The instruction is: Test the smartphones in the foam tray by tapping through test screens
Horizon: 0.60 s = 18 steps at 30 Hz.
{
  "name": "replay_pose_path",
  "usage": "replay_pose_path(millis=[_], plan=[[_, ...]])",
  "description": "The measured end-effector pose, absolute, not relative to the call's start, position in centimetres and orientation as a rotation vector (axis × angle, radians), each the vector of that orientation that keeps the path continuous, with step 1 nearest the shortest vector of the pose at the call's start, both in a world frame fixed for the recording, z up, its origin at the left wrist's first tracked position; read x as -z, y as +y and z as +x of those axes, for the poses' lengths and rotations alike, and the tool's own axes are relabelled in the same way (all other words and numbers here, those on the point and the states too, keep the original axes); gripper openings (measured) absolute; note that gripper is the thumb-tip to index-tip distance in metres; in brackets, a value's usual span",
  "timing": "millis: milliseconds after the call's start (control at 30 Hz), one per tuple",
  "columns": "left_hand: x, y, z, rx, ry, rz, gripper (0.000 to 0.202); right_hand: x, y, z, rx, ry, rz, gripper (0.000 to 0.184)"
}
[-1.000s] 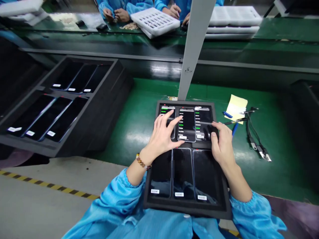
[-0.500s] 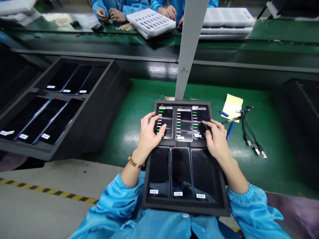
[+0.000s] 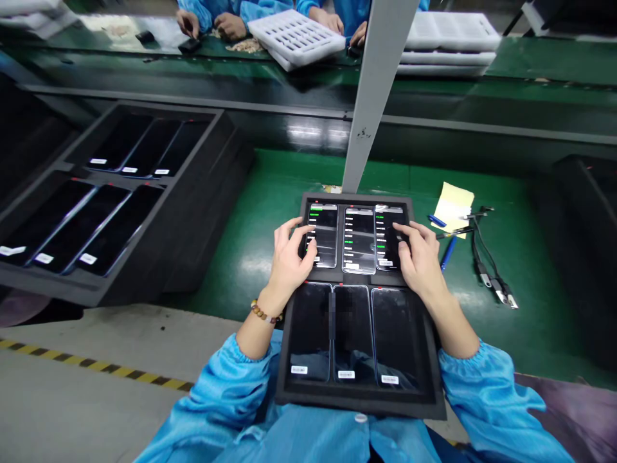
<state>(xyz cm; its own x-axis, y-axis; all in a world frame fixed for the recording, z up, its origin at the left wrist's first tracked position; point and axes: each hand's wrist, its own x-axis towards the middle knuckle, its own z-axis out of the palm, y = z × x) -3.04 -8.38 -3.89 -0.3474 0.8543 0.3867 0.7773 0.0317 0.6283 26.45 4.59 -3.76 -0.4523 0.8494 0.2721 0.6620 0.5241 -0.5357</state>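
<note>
A black foam tray [image 3: 359,404] lies in front of me and holds two rows of smartphones. The far row is lit with lists of white and green text: a left phone [image 3: 328,241], a middle phone [image 3: 359,247] and a right phone [image 3: 385,235]. Dark screens with small white labels fill the near row, among them a middle dark phone [image 3: 351,334]. Fingers spread, my left hand [image 3: 292,254] rests over the left lit phone's edge. My right hand [image 3: 420,257] is open too, its fingertips at the right lit phone's screen.
At left stands a stack of black trays [image 3: 193,167] with dark phones. Right of my tray lie a yellow note [image 3: 453,202], a blue pen [image 3: 448,253] and cables [image 3: 482,260]. A grey post [image 3: 373,96] rises behind. Co-workers' hands [image 3: 231,26] and white trays [image 3: 296,38] are across the bench.
My right index finger has stretched out further over the right lit phone. My left hand has barely moved. The view has shifted slightly.
</note>
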Motion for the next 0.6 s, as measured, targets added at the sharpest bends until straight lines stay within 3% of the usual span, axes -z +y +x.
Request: replay_pose_path(millis=[600], plan=[[3.5,-8.7,-2.9,-1.286,2.164,1.676,0.021,3.6,2.8,27.7,-0.466,-2.287,-1.163,0.039]])
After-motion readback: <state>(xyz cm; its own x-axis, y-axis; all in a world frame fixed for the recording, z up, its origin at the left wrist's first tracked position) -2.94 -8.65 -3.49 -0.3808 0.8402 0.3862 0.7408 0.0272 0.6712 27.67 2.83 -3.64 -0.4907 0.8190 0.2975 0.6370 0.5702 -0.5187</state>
